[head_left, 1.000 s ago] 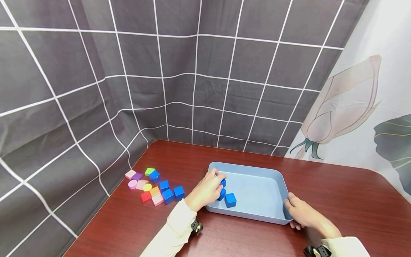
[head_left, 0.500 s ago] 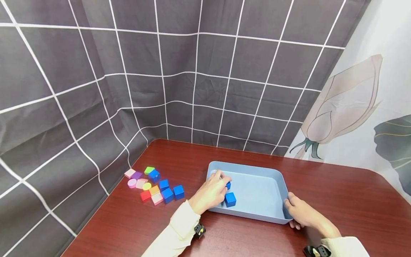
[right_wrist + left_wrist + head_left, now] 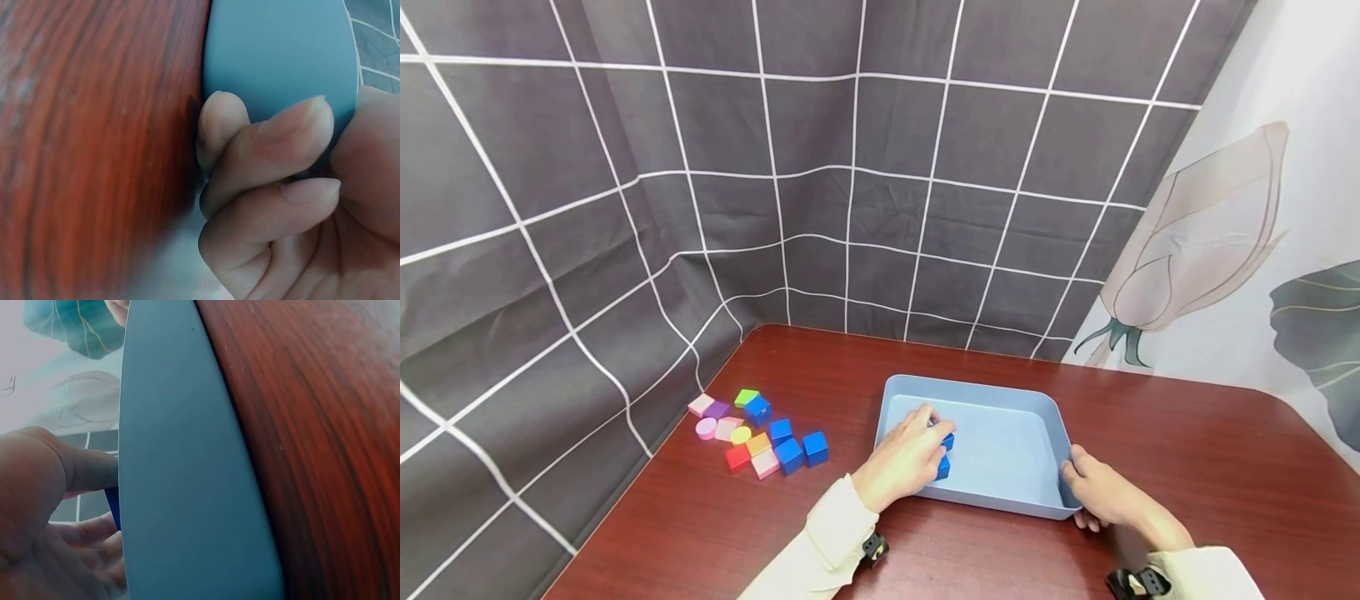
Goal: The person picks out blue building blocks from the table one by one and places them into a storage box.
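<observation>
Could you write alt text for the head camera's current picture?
A person's left hand curls over blue cubes in a light-blue tray, while the right hand grips the tray's right end. Left of the tray, assorted colored blocks lie on a reddish-brown table before a dark, white-gridded curtain.

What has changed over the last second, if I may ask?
The left hand has moved right and slightly nearer the person over the tray, the blue cube at its fingertips going along; the nearer cube is now partly hidden by the hand. Nothing is visibly let go. The right hand keeps its grip on the tray's right end; the blocks on the table stay put.
</observation>
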`<state>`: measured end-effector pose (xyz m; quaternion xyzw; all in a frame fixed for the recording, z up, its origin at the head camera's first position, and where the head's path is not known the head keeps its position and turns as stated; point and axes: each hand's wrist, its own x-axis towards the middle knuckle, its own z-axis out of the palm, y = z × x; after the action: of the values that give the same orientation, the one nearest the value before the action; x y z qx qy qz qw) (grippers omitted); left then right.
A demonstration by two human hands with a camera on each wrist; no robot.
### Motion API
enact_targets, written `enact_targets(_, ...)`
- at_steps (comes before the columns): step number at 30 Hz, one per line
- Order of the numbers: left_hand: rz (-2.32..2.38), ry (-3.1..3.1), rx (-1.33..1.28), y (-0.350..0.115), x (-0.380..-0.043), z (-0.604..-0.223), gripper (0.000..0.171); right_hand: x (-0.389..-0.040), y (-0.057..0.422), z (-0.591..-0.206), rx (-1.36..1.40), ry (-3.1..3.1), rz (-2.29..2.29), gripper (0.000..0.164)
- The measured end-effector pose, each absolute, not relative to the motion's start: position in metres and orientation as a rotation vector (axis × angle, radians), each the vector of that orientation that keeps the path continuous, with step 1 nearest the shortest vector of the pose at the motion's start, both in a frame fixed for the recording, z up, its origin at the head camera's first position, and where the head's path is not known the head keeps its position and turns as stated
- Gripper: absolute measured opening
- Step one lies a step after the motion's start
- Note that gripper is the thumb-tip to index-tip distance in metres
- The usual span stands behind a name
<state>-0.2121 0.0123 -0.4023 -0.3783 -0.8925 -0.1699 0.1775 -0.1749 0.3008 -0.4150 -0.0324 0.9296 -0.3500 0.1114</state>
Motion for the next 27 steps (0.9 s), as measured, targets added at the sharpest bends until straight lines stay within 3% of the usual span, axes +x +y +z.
enact_targets(27,-0.466,-2.522,-1.256,0.030,-0.195,-0.399,0.024,-0.175,0.300,-0.415,-0.097,2.728,-1.049,0.016)
